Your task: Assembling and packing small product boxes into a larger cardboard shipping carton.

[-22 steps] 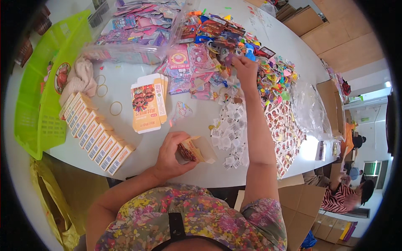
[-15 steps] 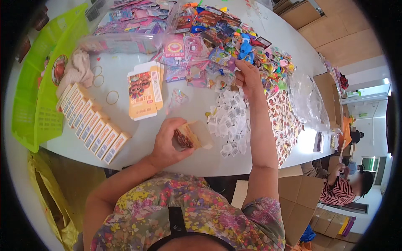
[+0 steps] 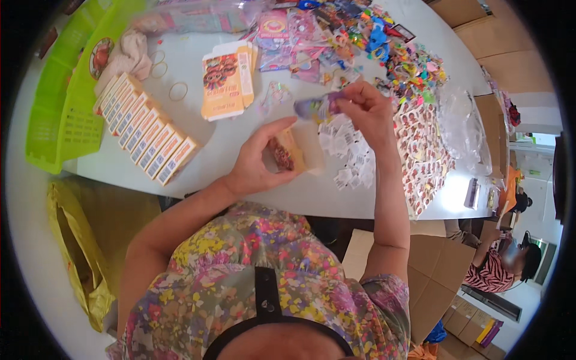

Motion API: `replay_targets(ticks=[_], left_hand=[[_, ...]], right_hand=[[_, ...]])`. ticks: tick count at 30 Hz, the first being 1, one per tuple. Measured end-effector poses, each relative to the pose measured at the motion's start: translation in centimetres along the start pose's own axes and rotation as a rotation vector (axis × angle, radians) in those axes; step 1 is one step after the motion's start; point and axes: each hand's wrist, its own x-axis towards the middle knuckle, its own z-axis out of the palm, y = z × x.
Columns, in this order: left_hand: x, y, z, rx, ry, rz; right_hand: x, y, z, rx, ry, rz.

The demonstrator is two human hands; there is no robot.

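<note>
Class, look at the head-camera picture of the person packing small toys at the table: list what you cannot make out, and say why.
- Small purple packet in the right hand: blurred; contents unreadable.
- Inside of the small open box in the left hand: fingers and flap hide it.
- Green basket: cut off by the dark fisheye rim.
- Heap of colourful toys: too small and bent to tell apart.
- Row of closed boxes: contents hidden.

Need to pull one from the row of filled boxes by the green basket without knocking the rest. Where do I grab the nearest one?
Take the end box of the row of small boxes by its short ends, coming from above. Its inner long face seems pressed against its neighbour, leaving no finger gap, while the ends stand free. The green basket crowds the row's far side.
</note>
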Motion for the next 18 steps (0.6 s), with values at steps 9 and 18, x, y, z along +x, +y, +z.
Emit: replay_targets(ticks=[9, 18], left_hand=[[0.2, 0.3, 0.1, -0.158, -0.061, -0.057], [-0.1, -0.3, 0.7, 0.006, 0.165, -0.066]], right_hand=[[-3.4, -2.2, 2.3, -0.169, -0.055, -0.018], [-7.3, -6.9, 2.0, 0.210, 0.424, -0.145]])
